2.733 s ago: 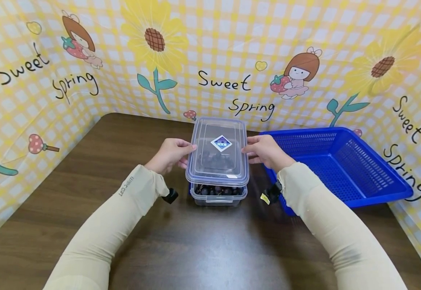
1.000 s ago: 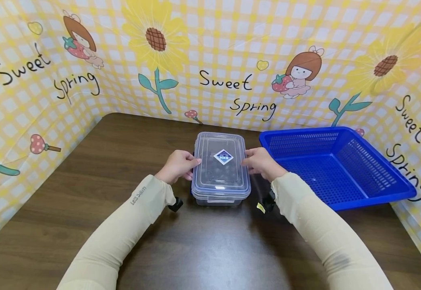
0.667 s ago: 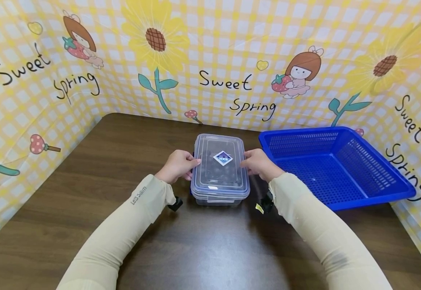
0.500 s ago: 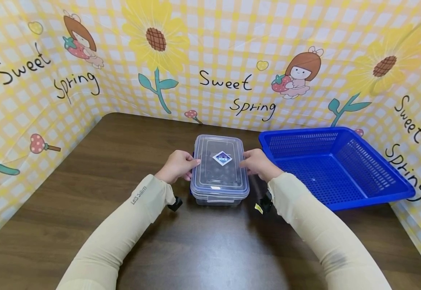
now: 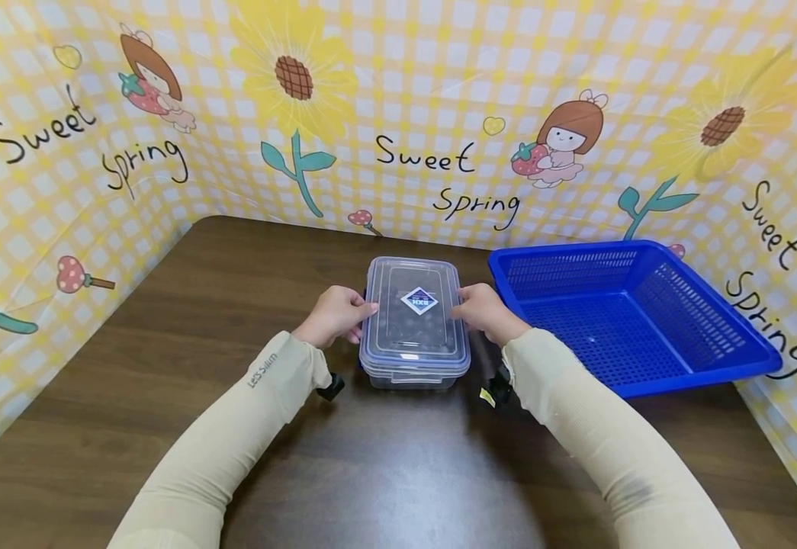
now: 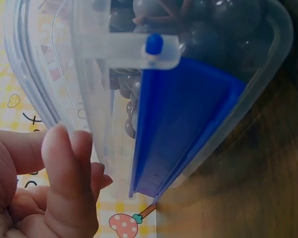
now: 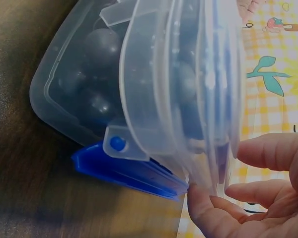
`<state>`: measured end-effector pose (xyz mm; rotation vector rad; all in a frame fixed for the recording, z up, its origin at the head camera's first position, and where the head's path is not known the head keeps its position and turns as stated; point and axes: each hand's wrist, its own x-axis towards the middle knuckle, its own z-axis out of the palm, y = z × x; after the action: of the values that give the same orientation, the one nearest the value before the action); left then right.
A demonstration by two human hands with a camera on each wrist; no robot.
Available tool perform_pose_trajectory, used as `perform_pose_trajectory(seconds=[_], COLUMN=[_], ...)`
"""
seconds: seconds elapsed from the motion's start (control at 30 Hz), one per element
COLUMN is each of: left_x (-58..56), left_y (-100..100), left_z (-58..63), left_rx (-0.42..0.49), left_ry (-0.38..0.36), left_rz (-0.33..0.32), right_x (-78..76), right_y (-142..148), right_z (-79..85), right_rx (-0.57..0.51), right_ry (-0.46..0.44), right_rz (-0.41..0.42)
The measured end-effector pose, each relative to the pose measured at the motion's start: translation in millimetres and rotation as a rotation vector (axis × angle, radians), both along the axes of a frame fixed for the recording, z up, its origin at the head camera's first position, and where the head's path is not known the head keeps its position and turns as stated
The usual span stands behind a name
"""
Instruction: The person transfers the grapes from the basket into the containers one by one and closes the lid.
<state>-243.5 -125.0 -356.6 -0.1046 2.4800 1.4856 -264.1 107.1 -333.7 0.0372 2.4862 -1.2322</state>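
A clear plastic lid (image 5: 417, 335) with a diamond sticker lies over the clear food container (image 5: 412, 383) in the head view. Dark grapes (image 7: 102, 44) show through the container's wall in the right wrist view. My left hand (image 5: 335, 314) pinches the lid's left edge, thumb on top. At the opposite edge my right hand (image 5: 487, 311) holds the lid the same way. The blue side latches hang unfastened, one (image 6: 184, 124) in the left wrist view and the other (image 7: 131, 171) in the right wrist view. Whether the lid is fully seated cannot be told.
A blue perforated basket (image 5: 631, 377) stands on the brown wooden table (image 5: 398, 473), right of the container and close to my right hand. A yellow checked cloth (image 5: 398, 91) with printed flowers and lettering forms a wall along the back and sides.
Both hands have lowered the lid from a raised, tilted position onto the container, covering the grapes that showed at the front. Over the last second the lid has shifted only slightly.
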Motion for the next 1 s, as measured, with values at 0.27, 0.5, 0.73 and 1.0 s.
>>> perform_pose_trajectory(seconds=[0.27,0.5,0.73,1.0], left_x=[1.5,3.2,4.5,5.1], left_y=[0,0,-2,-2], left_z=[-2.0,-3.3,-4.3,-4.9], left_rx=[0.0,0.002,0.01,0.026], left_ry=[-0.007,-0.002,0.007,0.005], left_rz=[-0.003,-0.01,-0.002,-0.007], right_x=[-0.4,2.2,7.2,13.8], right_y=[-1,-2,-4,-6], right_z=[-2.6,-6.7,-9.5,-12.8], right_rx=[0.021,0.051,0.155,0.185], right_ry=[0.002,0.061,0.143,0.127], right_rz=[-0.002,0.03,0.085,0.048])
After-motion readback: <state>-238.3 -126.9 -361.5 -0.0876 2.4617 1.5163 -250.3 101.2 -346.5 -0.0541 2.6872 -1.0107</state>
